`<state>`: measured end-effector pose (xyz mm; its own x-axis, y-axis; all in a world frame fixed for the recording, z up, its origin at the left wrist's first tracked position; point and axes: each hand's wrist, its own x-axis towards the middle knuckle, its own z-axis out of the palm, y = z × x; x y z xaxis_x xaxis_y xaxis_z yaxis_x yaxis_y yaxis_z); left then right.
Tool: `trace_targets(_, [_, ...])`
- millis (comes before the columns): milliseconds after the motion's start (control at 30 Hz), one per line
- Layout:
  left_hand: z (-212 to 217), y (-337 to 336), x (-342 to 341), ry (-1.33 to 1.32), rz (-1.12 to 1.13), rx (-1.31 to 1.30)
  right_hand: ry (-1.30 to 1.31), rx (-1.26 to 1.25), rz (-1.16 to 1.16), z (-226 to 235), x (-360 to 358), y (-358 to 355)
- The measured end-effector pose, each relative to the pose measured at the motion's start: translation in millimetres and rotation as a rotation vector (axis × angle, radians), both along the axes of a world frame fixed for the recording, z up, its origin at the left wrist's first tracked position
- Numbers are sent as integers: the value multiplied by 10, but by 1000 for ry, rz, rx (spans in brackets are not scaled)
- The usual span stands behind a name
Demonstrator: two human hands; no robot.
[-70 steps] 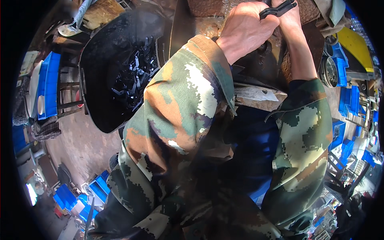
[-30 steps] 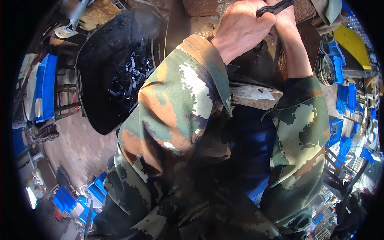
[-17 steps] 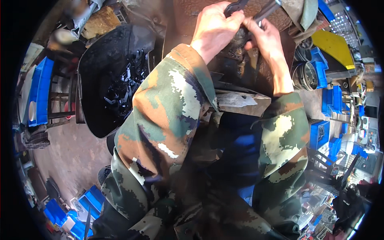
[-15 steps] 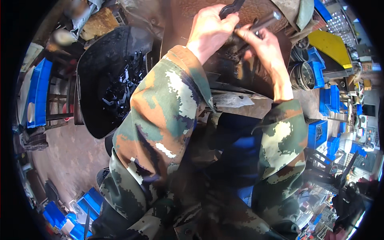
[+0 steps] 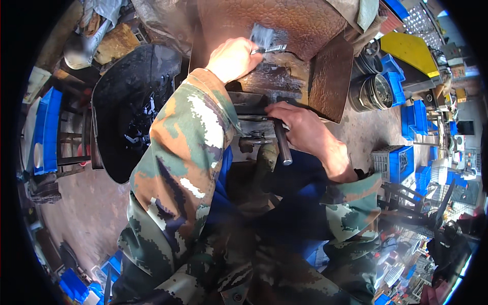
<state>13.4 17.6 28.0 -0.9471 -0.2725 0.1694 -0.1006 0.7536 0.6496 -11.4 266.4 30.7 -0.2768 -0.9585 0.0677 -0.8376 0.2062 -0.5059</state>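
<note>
My left hand (image 5: 234, 60) is closed at the far side of the work area, over a worn, greasy work surface (image 5: 277, 81). A thin, shiny metal piece (image 5: 272, 49) sticks out from its fingers. Just beyond lies a blurred pale grey patch (image 5: 262, 35), which I cannot make out. Nearer to me, my right hand (image 5: 305, 127) grips a dark metal bar (image 5: 282, 143) whose blunt end points toward my body. The rest of the bar is hidden under the fingers, beside a grey metal edge (image 5: 254, 118).
At left stands a large black bin (image 5: 109, 109) holding several small dark metal parts (image 5: 142, 119). A brown, rust-coloured metal sheet (image 5: 264, 15) with a side panel (image 5: 330, 76) encloses the work area. Round metal tins (image 5: 373, 94) and blue crates (image 5: 406, 162) stand at right.
My right hand has come down toward my body with the bar, whose end now points at me. My left hand has moved slightly left and down; the black looped part it held no longer shows.
</note>
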Motion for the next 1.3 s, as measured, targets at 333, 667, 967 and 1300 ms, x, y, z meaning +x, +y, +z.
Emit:
trace_targets(333, [-313, -83, -48, -55, -9, 69, -739, -275, -618, 328, -313, -150])
trace_targets(667, [161, 322, 11, 17, -94, 916, -1089, -642, -711, 401, -367, -608])
trace_targets(967, [-22, 144, -58, 79, -49, 1025, -959, -699, -693, 326, -433, -558])
trace_targets(1300, [-484, -326, -90, -209, -199, 552, -1011, -677, -704, 383, -375, -361])
